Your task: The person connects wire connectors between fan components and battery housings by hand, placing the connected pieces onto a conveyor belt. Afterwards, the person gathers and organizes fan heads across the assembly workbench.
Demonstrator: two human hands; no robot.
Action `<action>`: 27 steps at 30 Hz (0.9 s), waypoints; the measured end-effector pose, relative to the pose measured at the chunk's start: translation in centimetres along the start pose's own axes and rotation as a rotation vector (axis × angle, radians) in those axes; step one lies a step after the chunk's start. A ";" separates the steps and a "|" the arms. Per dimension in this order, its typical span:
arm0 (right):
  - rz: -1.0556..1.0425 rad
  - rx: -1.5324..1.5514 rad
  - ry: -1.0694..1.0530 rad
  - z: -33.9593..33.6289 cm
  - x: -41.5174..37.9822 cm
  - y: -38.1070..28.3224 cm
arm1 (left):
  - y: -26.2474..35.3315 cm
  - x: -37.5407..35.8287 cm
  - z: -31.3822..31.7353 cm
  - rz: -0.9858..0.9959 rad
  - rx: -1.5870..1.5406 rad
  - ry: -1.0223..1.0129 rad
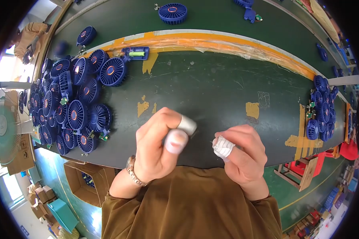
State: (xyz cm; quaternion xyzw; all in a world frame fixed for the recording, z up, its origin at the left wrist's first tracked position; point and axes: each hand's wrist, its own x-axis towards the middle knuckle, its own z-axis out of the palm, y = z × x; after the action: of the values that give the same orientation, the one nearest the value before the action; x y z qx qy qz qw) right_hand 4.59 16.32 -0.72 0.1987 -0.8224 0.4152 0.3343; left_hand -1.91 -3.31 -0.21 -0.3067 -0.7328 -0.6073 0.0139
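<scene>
My left hand is raised over the near edge of the dark work table, its fingers curled in. White wrapping covers its index finger and thumb, and the thumb tip is slightly blurred. My right hand hovers to its right, also with bent fingers, and its thumb carries a crinkled white wrap. A gap separates the two hands. The curled fingers hide whether anything is inside either hand. Nearest to my left hand is the pile of blue handheld-fan heads on the left of the table.
A fan with a green battery lies by the orange-taped ledge. More blue fans are heaped at the right end. Others lie beyond the ledge. A cardboard box stands below left. Another person is at far left.
</scene>
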 end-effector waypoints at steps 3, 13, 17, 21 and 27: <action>-0.027 -0.004 -0.038 0.1 0.1 0.1 | 0.7 0.4 0.3 0.027 -0.014 -0.175; 0.505 0.409 -0.325 -0.2 0.1 -0.7 | -1.0 0.3 -0.4 0.283 0.203 -0.215; 0.684 0.596 -0.537 0.6 1.6 -0.7 | -2.4 -0.7 -2.0 0.355 0.407 -0.230; 0.711 0.804 -0.869 2.7 3.5 6.2 | -3.5 0.1 -3.8 0.230 0.677 -0.294; 0.178 -0.166 -0.204 19.7 10.3 14.9 | -12.3 4.5 -7.7 -0.315 1.318 0.288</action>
State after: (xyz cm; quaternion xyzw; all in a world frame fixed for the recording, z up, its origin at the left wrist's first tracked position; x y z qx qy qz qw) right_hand -19.16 8.31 -10.04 0.1379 -0.8980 0.3513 0.2260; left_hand -14.01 -9.16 -7.32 -0.0404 -0.9755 -0.0649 0.2063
